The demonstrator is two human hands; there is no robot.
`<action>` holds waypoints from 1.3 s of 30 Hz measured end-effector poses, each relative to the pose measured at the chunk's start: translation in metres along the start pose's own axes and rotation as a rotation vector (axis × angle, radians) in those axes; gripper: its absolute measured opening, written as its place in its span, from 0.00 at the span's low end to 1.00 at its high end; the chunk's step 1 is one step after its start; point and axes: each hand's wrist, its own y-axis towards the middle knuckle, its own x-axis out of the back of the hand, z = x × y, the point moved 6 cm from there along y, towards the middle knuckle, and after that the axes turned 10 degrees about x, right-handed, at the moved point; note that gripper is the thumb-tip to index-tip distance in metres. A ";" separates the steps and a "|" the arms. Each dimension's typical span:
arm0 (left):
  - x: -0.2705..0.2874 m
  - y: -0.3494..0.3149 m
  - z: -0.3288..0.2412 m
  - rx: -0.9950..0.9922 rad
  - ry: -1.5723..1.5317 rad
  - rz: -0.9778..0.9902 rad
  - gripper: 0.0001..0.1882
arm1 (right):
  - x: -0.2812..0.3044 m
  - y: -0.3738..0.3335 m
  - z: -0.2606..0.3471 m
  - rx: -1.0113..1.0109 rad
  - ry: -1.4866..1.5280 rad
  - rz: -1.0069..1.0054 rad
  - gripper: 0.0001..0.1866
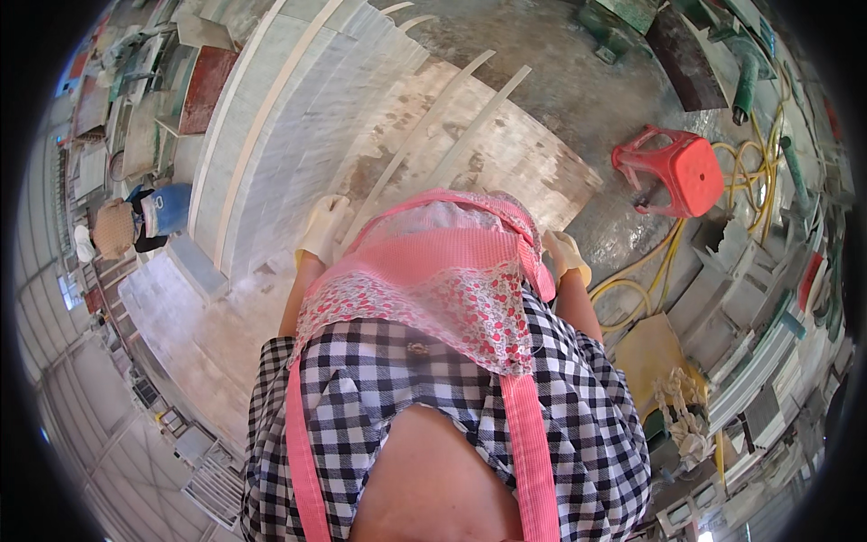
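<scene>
My left hand point(323, 229), in a pale cream rubber glove, hangs beside my apron near the long pale strips point(397, 163) on the worktop. Its fingers are loosely bent and a little apart, with nothing visible in them. My right hand point(564, 253), gloved the same way, is low at my right side by the apron's edge; its fingers are partly hidden. The pink apron point(406, 244) with a flowered panel covers the middle. Ahead lies a wet, stained pale board point(533, 163), and to its left stand several long grey-white slabs point(289, 117) in a row.
A red plastic stool point(677, 172) stands on the wet floor at the right. Yellow hose point(668, 253) coils beside it and runs near my right hand. Offcut panels point(722, 298) crowd the right side. A blue container point(167, 208) is at the left.
</scene>
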 end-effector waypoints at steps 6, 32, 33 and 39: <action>0.016 -0.001 0.036 -0.012 0.082 -0.117 0.17 | 0.000 0.028 0.045 0.134 0.025 0.001 0.22; 0.019 -0.032 0.043 -0.208 0.219 -0.207 0.23 | 0.002 0.042 0.053 0.177 -0.179 0.092 0.24; 0.015 -0.034 0.035 -0.293 0.240 -0.207 0.24 | 0.007 0.044 0.052 0.193 -0.276 0.081 0.24; -0.004 -0.028 0.021 -0.019 0.082 -0.095 0.26 | 0.024 0.071 0.022 0.309 -0.039 -0.006 0.20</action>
